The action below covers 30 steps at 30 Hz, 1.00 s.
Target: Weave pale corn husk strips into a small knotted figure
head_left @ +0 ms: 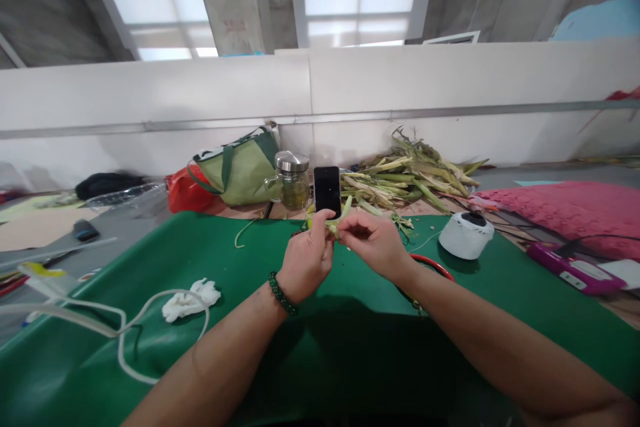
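The left hand [305, 260] is closing its grip on one end of a yellow-green leaf strip [342, 216], and the right hand [376, 243] is pinching the other end. The strip is hanging just above the green bench [240, 260], in front of an upright phone [327, 190]. A glass jar [293, 181] is standing left of the phone, with a pile of leaves [407, 177] lying to its right.

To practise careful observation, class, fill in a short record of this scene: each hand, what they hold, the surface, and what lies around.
left hand: bead bracelet at wrist, pinches leaf strip
right hand: pinches the same strip
surface: green cloth
behind: upright phone, lidded jar, green bag, leaf pile
right: white roll, pink cushion
left: white cord, white rag
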Available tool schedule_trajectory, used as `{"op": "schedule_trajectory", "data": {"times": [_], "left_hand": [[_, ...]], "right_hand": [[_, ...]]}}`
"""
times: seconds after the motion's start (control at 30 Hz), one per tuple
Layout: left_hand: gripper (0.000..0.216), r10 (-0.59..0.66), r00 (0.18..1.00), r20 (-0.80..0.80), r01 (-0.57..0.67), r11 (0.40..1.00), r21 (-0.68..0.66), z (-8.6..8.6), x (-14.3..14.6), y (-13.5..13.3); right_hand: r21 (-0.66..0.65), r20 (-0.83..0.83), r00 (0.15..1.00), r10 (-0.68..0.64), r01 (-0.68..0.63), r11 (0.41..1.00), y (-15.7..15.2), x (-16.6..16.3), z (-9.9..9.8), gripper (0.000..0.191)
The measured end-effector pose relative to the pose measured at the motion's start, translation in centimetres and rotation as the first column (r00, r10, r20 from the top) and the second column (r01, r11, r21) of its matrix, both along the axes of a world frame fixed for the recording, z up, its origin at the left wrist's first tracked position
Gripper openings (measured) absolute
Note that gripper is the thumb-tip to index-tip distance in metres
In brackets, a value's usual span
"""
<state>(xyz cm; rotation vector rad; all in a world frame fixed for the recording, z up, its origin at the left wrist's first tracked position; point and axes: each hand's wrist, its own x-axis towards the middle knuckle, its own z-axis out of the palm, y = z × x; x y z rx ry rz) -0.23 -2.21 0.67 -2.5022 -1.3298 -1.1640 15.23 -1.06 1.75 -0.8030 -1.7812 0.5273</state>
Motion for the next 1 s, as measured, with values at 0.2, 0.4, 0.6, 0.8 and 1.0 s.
{"op": "schedule_trajectory", "data": {"times": [0.2, 0.4, 0.6, 0.8, 1.0], "left_hand": [[0.015, -0.012, 1.0, 0.009, 0.012, 0.998, 0.062, -0.22, 0.3, -0.13], [0.01, 0.023, 0.999, -0.033, -0.022, 0.998, 0.055, -0.34, 0.48, -0.09], [0.016, -0.065, 0.996, 0.062, 0.063, 0.998, 0.022, -0.42, 0.47, 0.05], [0.068, -0.06, 0.995, 0.079, 0.063, 0.997, -0.036, -0.11, 0.06, 0.17], [0.072, -0.021, 0.997, -0.068, 0.021, 1.0, 0.0, -0.33, 0.03, 0.15]], "right_hand": [[-0.089, -0.078, 0.997, 0.006, -0.013, 0.996, 0.0, -0.07, 0.22, 0.01], [-0.172, -0.151, 0.988, 0.039, -0.065, 0.983, -0.08, -0.42, 0.16, 0.027], [-0.076, -0.104, 0.994, -0.011, 0.003, 0.997, 0.19, -0.16, -0.25, 0.025], [0.012, -0.059, 0.998, -0.016, 0.017, 1.0, -0.03, -0.01, -0.29, 0.018], [-0.003, -0.078, 0.997, 0.008, -0.008, 1.0, -0.35, -0.12, -0.14, 0.013]]}}
